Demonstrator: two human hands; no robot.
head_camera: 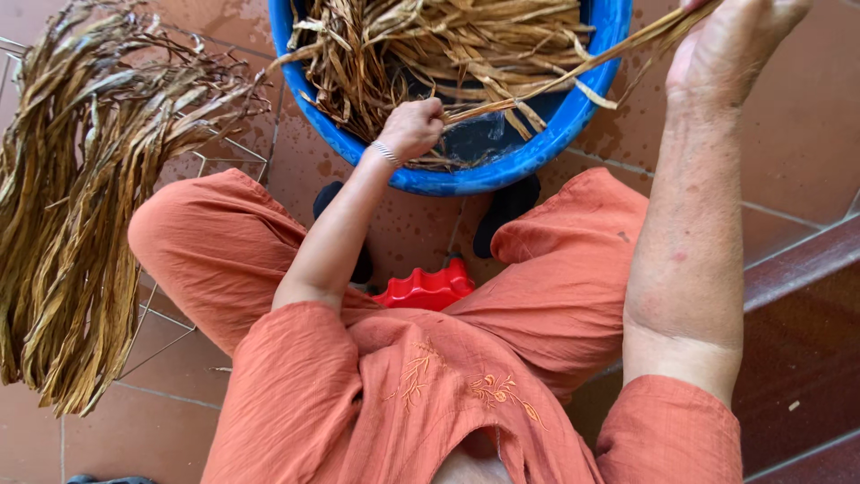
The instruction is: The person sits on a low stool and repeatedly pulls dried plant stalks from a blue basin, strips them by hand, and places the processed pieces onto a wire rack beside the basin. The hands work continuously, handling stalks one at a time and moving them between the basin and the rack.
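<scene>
Leaf strip (555, 85) between both hands

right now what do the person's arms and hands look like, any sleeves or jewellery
Both arms are bare below short, loose orange sleeves. The left hand has a thin silver-coloured bracelet at the wrist. The right hand shows no ring or band, though its fingers are cut off by the frame.

A: the tub (573, 116) is looking bright blue, and the leaf strips (430, 45) in it are showing tan and straw-brown, yeah?

B: yep, same dull golden brown on the bundle (81, 206). The outfit (403, 376) is glowing burnt orange with gold leaf embroidery (502, 390). Stool (425, 289) is popping red, floor tiles (788, 116) are staying reddish brown with pale grout.
</scene>
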